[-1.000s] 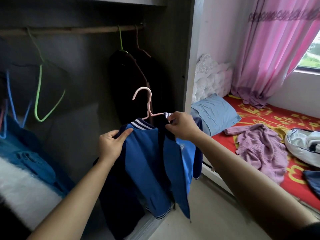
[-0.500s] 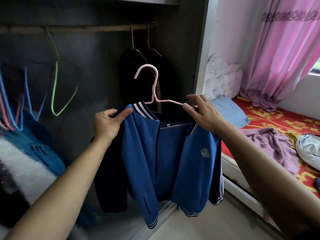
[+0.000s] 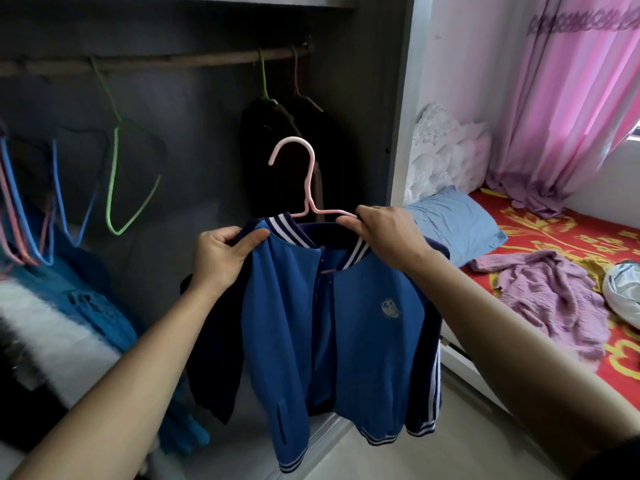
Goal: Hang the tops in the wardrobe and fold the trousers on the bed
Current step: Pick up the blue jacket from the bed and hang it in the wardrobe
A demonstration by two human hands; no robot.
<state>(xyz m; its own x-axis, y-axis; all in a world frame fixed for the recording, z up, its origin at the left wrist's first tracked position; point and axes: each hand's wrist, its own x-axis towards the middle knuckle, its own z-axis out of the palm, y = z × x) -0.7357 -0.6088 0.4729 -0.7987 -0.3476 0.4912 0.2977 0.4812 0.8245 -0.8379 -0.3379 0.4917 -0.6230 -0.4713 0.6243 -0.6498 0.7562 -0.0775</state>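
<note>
A blue jacket with a striped collar and dark sleeves hangs on a pink hanger in front of the open wardrobe. My left hand grips the jacket's left shoulder. My right hand pinches the hanger's right arm at the jacket's collar. The hanger's hook stands free, well below the wooden rail. On the bed lie a mauve knitted top and a white garment.
Dark garments hang on green and pink hangers at the rail's right end. An empty green hanger and several blue and pink ones hang to the left. Blue and white clothes are piled low left. A blue pillow lies at the bed's head.
The jacket has been spread out flat on the hanger and its front has closed up. My right hand has shifted from the jacket's front edge to the hanger's right arm.
</note>
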